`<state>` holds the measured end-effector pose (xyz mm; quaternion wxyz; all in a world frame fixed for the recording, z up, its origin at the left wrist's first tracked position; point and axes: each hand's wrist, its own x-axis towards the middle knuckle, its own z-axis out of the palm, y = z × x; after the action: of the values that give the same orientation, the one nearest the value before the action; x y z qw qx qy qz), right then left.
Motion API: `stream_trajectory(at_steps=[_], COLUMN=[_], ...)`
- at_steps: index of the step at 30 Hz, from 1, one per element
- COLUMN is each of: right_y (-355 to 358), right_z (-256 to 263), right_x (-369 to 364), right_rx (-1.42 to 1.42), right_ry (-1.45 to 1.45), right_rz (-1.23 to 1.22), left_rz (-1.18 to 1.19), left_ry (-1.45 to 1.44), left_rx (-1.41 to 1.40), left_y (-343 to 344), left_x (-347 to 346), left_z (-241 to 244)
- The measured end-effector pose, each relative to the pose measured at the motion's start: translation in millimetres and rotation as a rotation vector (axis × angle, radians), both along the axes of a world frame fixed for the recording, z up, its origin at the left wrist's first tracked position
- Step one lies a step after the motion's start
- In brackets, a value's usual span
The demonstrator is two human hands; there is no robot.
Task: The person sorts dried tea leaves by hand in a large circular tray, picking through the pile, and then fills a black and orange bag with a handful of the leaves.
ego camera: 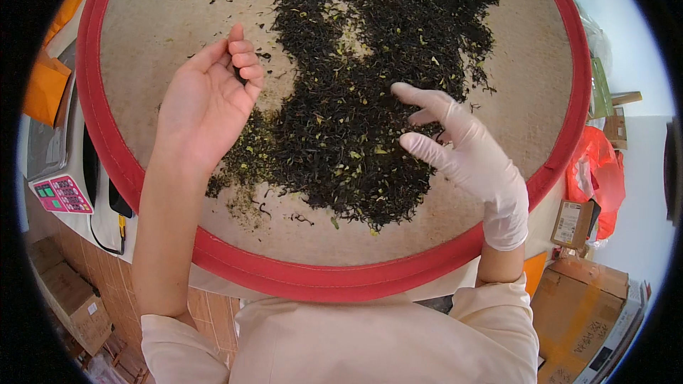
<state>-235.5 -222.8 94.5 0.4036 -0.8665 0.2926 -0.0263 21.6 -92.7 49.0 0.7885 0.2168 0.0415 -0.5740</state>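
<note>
A wide heap of dark, twisted dried leaves [331,133], apparently tea, lies on a round tray [528,37] with a red fabric rim. Yellow-green flakes are mixed through the heap. My left hand [213,85] is bare and turned palm up above the tray's left side. Its fingers curl over a small dark clump of leaves [239,76], mostly hidden by them. On my right hand [459,138] is a thin white glove. Thumb and fingers are spread at the heap's right edge, and a dark strand shows between them; whether it is touched is unclear.
Left of the tray stands a digital scale [63,194] with a pink keypad, beside an orange envelope [47,88]. On the right are a red plastic bag [600,176], a small carton [572,224] and a large cardboard box [576,314]. More boxes [72,298] sit on the floor at left.
</note>
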Motion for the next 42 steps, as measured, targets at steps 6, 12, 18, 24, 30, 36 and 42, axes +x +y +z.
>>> stream_trajectory(at_steps=[6,12,18,24,30,36,42], right_y=[0,52,25,9,-23,3,12], right_z=[-10,-48,-38,5,-25,-50,-36], right_x=[-35,-35,-2,28,19,23,39], right_rx=[-0.238,-0.392,-0.073,0.340,0.041,-0.225,-0.545], right_ry=[0.339,0.282,0.034,0.056,-0.054,-0.339,-0.230], right_rz=[0.118,0.243,0.110,0.014,-0.111,0.438,0.342], left_rz=[0.002,-0.027,-0.004,0.016,-0.038,0.034,0.067], left_ry=[-0.021,-0.002,-0.006,0.026,0.049,0.059,0.048], left_rx=[0.022,0.023,0.030,0.056,-0.040,-0.013,-0.046], left_y=[2,2,-1,6,6,7,0], left_x=[2,2,1,4,11,9,9], left_z=[-6,-15,-11,-18,-22,-13,-3])
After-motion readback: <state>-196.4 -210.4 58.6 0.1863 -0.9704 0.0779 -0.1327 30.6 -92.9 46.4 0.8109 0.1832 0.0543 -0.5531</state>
